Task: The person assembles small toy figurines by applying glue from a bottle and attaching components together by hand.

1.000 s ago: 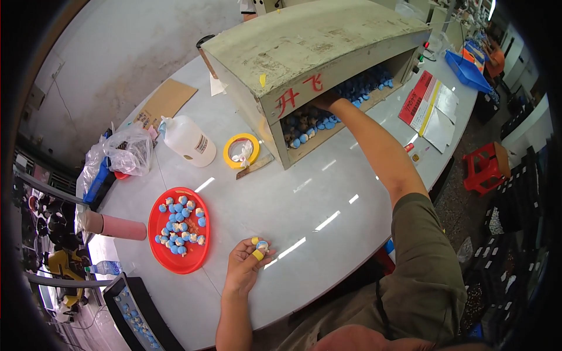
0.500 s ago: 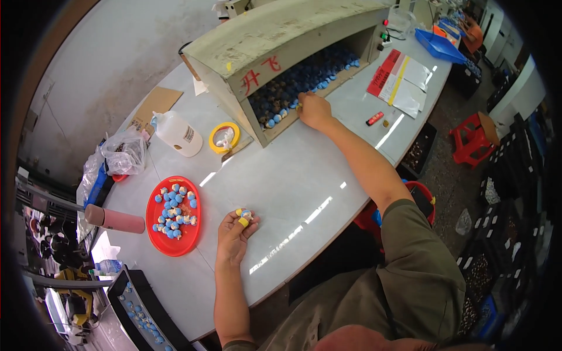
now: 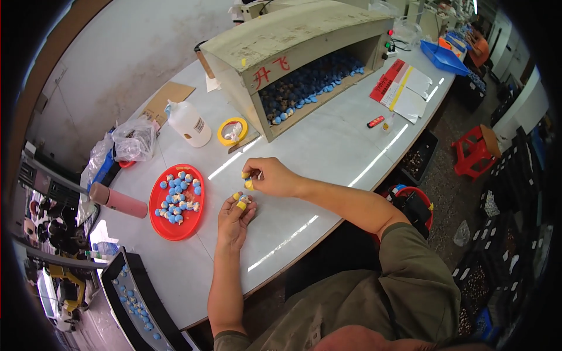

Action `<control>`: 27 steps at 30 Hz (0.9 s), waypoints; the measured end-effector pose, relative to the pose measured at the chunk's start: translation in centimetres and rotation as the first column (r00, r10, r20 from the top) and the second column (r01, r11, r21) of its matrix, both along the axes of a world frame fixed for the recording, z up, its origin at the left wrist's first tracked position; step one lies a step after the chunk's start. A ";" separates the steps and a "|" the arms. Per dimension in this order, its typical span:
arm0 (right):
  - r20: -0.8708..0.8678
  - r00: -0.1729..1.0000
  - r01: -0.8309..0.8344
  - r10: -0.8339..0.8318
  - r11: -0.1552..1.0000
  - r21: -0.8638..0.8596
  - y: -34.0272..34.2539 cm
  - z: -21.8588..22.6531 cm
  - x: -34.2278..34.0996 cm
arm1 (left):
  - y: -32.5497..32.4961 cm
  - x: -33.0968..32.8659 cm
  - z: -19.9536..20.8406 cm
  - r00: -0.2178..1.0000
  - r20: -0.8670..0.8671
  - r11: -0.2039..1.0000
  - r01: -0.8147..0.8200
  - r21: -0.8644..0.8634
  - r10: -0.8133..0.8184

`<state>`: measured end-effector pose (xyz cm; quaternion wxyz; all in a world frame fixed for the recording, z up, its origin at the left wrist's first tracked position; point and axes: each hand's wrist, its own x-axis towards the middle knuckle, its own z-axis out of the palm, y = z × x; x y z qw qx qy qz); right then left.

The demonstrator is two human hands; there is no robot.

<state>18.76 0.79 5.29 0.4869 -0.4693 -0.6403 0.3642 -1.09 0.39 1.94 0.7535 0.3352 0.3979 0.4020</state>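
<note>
My left hand (image 3: pixel 234 223) is raised over the grey tabletop, its fingers pinching a small blue-and-cream figure piece (image 3: pixel 245 199). Yellow wraps cover the tips of some fingers on both hands. Just above and to the right, my right hand (image 3: pixel 273 178) is closed in a pinch on a small blue piece (image 3: pixel 247 179), mostly covered by the fingertips. The two hands are close but apart. To their left, a round red tray (image 3: pixel 157 225) carries several small blue-and-cream pieces. Farther back stands a beige metal box (image 3: pixel 234 55) with an open front, heaped inside with blue pieces (image 3: pixel 316 79).
A white plastic bottle (image 3: pixel 188 124) and a yellow tape roll (image 3: pixel 224 132) stand left of the box. A pink flask (image 3: pixel 120 202) lies beside the tray. A black bin (image 3: pixel 158 313) with blue pieces is at lower left. Papers (image 3: pixel 404 93) and a red tube (image 3: pixel 375 121) lie right.
My right hand has come back from the box's opening toward my left hand, bringing a small blue piece. My left hand stays in nearly the same place with its piece.
</note>
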 end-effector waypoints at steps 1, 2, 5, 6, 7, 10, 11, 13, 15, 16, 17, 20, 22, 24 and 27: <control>0.013 0.998 -0.058 0.058 0.998 0.019 0.0 0.1 -1.0 | 0.1 0.0 -0.4 1.000 0.011 1.000 0.005 0.001 -0.005; 0.017 0.996 -0.087 0.087 0.996 0.017 0.0 -0.6 -1.5 | 0.2 0.1 -0.8 1.000 0.022 1.000 0.012 0.000 -0.012; -0.252 0.966 -0.075 0.055 0.995 -0.071 0.0 -2.7 -1.8 | 0.5 0.2 -1.2 0.999 0.039 1.000 -0.011 -0.019 0.012; -0.248 0.965 -0.113 0.090 0.990 -0.080 0.1 -2.9 -1.7 | 0.5 0.1 -1.1 0.999 0.034 1.000 -0.008 -0.028 0.009; -0.318 0.945 -0.120 0.081 0.987 -0.106 0.4 -3.1 -1.6 | 0.6 -0.1 -0.9 0.999 0.038 0.999 0.000 -0.037 0.001; -0.422 0.903 -0.175 0.073 0.962 -0.208 0.5 -3.3 -0.9 | 0.5 -0.2 -0.8 1.000 0.022 1.000 -0.010 -0.026 0.010; -0.460 0.887 -0.176 0.039 0.950 -0.259 0.7 -3.1 -0.6 | 0.5 0.1 -0.4 1.000 0.017 0.999 0.006 -0.033 -0.005; -0.461 0.885 -0.206 0.064 0.942 -0.264 0.5 -2.3 -0.9 | 0.5 0.1 -0.4 0.998 0.042 0.998 -0.034 -0.048 0.036; -0.458 0.886 -0.216 0.073 0.939 -0.267 0.3 -2.3 -0.7 | 0.4 0.2 -0.4 0.996 0.073 0.997 -0.053 -0.059 0.057; -0.443 0.894 -0.217 0.074 0.934 -0.283 0.2 -2.4 -0.5 | 0.4 0.2 -0.3 0.996 0.083 0.997 -0.041 -0.060 0.046; -0.429 0.901 -0.215 0.072 0.930 -0.297 0.2 -2.5 -0.6 | 0.3 0.1 -0.3 0.995 0.091 0.998 -0.026 -0.060 0.032; -0.476 0.879 -0.223 0.041 0.916 -0.333 0.2 -2.8 -1.2 | 0.2 -0.2 -0.8 0.993 0.110 0.998 -0.041 -0.057 0.047; -0.520 0.853 -0.231 0.038 0.922 -0.312 -0.1 -2.6 -1.4 | 0.2 0.0 -0.9 0.992 0.110 0.997 -0.054 -0.058 0.060; -0.565 0.825 -0.234 0.032 0.928 -0.289 -0.2 -2.2 -1.7 | 0.2 -0.1 -1.1 0.992 0.109 0.996 -0.064 -0.057 0.070; -0.588 0.809 -0.229 -0.011 0.915 -0.332 -0.3 -1.8 -1.5 | 0.2 0.0 -1.2 0.990 0.108 0.994 -0.085 -0.068 0.092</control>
